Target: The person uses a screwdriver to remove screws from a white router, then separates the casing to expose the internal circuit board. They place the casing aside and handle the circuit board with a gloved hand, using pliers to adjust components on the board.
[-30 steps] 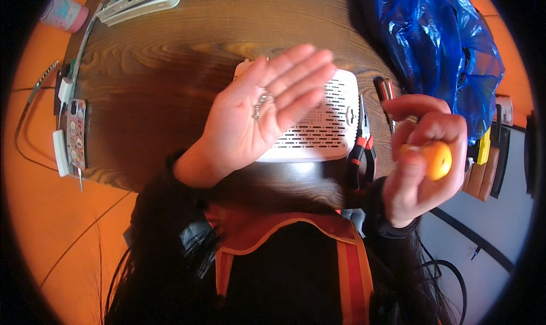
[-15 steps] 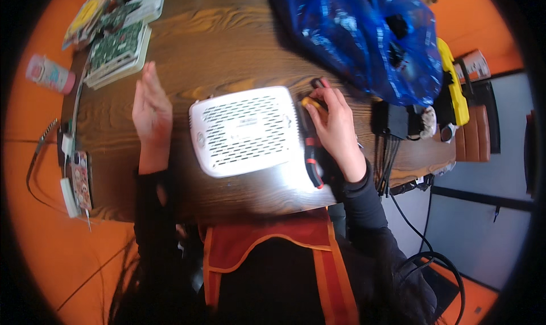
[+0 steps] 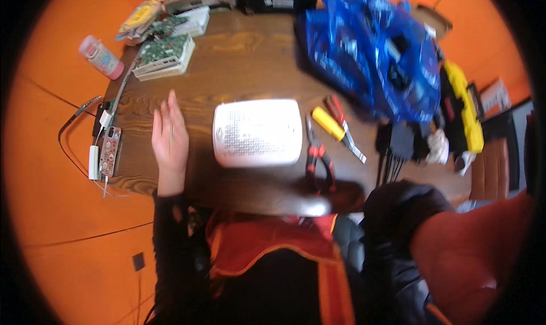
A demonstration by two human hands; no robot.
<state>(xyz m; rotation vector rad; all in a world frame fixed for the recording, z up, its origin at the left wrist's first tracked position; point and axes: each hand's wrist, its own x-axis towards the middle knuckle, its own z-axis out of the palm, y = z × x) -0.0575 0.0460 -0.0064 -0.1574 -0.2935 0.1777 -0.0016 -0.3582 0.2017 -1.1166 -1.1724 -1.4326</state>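
Note:
A white plastic box with a slotted vent top, like a router [image 3: 259, 132], lies flat in the middle of the table. To its left, my left hand [image 3: 170, 137] rests on its edge with fingers stretched out. A thin mark or sliver shows on that palm, too small to make out. My right hand [image 3: 469, 251] is raised close to the camera at lower right, blurred, its fingers not readable. Right of the box lie pliers [image 3: 312, 151] with red and black handles. Beside them are a yellow-handled tool [image 3: 328, 123] and a red-handled tool [image 3: 336, 107].
A blue plastic bag [image 3: 369, 57] fills the far right. Black adapters with cables [image 3: 395, 140] and a yellow-and-black case [image 3: 463, 106] lie along the right side. Green circuit boards [image 3: 165, 50] are stacked far left, near a pink bottle [image 3: 101, 57] and a phone [image 3: 110, 151].
My right hand has left the tools beside the box and come up toward the camera at lower right. The view has shifted; my left hand still lies left of the box.

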